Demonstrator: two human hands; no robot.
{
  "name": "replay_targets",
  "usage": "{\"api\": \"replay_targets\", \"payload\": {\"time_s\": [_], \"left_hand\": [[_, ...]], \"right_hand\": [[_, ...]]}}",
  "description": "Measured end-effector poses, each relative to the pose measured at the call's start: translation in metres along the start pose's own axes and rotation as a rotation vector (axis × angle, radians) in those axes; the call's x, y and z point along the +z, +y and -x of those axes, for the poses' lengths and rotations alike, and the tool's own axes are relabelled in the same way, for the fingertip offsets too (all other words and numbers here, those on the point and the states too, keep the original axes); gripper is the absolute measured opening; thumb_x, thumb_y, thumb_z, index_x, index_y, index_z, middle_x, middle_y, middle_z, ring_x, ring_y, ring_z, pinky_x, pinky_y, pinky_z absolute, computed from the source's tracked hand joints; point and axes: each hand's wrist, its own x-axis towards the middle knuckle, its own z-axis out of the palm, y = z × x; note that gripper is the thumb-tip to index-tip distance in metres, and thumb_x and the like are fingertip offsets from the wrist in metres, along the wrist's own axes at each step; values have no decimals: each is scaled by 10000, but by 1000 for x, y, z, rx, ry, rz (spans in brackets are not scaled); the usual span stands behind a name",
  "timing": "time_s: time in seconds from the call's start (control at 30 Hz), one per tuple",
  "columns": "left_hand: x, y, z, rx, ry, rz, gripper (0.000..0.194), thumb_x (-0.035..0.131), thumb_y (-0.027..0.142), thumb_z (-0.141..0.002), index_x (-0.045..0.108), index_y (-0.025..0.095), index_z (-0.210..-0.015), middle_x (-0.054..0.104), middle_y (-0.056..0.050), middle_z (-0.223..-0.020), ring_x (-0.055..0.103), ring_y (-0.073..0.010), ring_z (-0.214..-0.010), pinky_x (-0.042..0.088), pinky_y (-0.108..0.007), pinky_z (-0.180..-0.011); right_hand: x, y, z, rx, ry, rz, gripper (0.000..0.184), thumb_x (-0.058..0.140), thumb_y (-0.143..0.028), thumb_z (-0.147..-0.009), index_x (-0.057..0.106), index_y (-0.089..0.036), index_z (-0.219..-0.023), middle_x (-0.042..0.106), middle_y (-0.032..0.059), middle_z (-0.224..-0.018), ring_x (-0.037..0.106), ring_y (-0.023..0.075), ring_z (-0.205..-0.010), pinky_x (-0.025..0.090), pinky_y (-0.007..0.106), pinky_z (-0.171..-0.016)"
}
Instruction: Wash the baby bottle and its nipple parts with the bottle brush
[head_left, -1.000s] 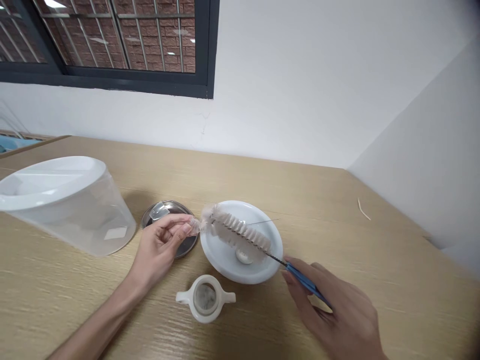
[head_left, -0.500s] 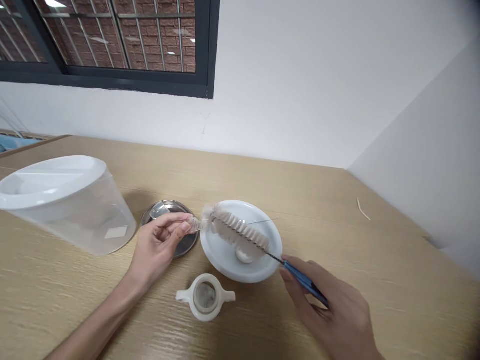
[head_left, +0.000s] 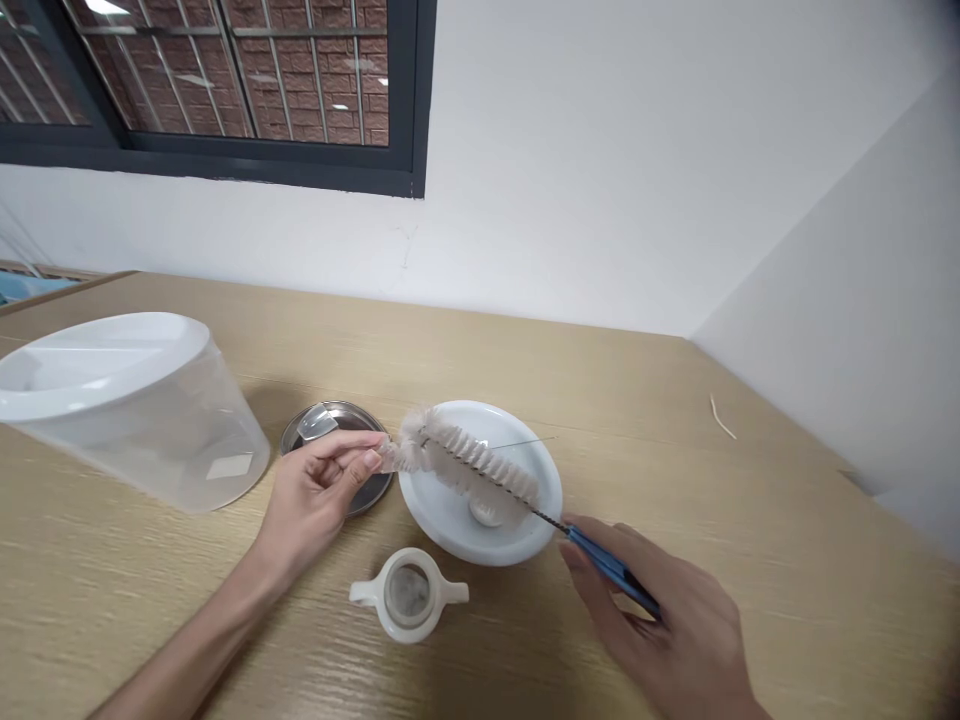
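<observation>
ok, bottle brush [head_left: 469, 465] up in both hands, long axis running diagonally from upper left to lower right, white bristle head to the left, thin twisted wire stem into a blue handle [head_left: 611, 567] on the right. left hand [head_left: 315, 490] is right at the bristle end, thumb + fingertips pinching the tuft at the very tip, other fingers loosely curled. right hand [head_left: 660, 630] is on the blue handle, fingers closed round it, not spread. so the head sits nearer the lh, the stem nearer the rh.

brush lies right across a white round dish [head_left: 442, 525] w/ a small knob [head_left: 486, 512] showing under the bristles; can't tell if the bristles touch it. just left of the dish, a steel lid [head_left: 373, 495] w/ a clear knob [head_left: 316, 422], partly under the lh. toward the near edge of the light wood tabletop [head_left: 675, 450], a small white two-lugged pot [head_left: 409, 597] w/ grey mesh inside. at the left end, big clear plastic tub [head_left: 202, 440] on its side, white lid [head_left: 97, 365] facing left. thin pale splinter [head_left: 722, 417] near the right edge. past the far edge, white wall [head_left: 600, 150], dark-framed window [head_left: 225, 165].
</observation>
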Motion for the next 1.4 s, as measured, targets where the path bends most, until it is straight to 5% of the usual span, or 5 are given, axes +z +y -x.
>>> {"api": "replay_targets", "payload": {"time_s": [0.43,0.77,1.03,1.4], "left_hand": [[0,2,-2,38,23,-30,283,815,445,-823,814,196,-959,839,-74,-936,797,-190,-837,637,-216,-765],[0,3,-1,55,79,-38,289,837,467,-795,820,212,-930,837,-75,-945,796,-187,-867,639,-204,-781],[2,3,-3,67,94,-51,342,857,477,-762,811,198,-955,830,-96,-989,792,-228,-916,659,-284,-829],[-1,-3,-7,1,87,81,432,884,445,-747,749,182,-1062,809,-107,-1074,780,-226,-998,639,-318,-924]], "right_hand": [[-11,-5,-3,25,54,111,115,620,-239,-990,646,-248,-1102,749,-13,-805,676,126,-589,490,248,-557],[-11,-5,-3,10,-49,116,161,626,-226,-990,672,-207,-1143,681,-19,-711,610,91,-511,441,222,-498],[-7,-9,-2,128,39,88,125,615,-308,-998,685,-227,-1061,743,-1,-774,664,130,-559,484,240,-521],[-2,-3,1,-1,-7,56,193,657,-211,-967,681,-207,-1158,709,-15,-748,609,92,-508,466,215,-503]]}}
